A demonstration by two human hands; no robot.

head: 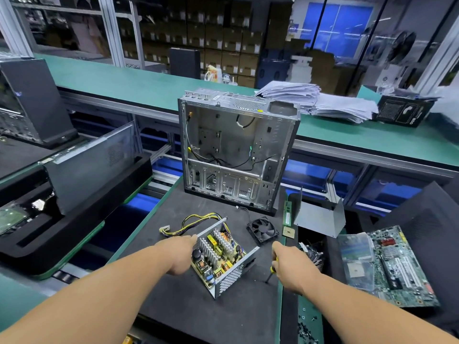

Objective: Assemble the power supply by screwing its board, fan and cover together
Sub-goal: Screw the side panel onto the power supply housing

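The open grey metal power supply case (224, 263) is sat near the front of the dark foam mat (198, 314), tilted corner-on, lid off. Inside, one green circuit board (215, 254) is packed with silver heatsinks, yellow transformers and a black capacitor; a yellow-and-black cable bundle (196, 223) trails out the back. One black square fan (263, 230) is lying loose just beside it, and one bent grey metal cover (319, 217) is stood further right. The case's left wall is gripped by the left hand (182, 254); one yellow-handled screwdriver (272, 269) is clutched in the right hand (289, 265), tip down on the mat.
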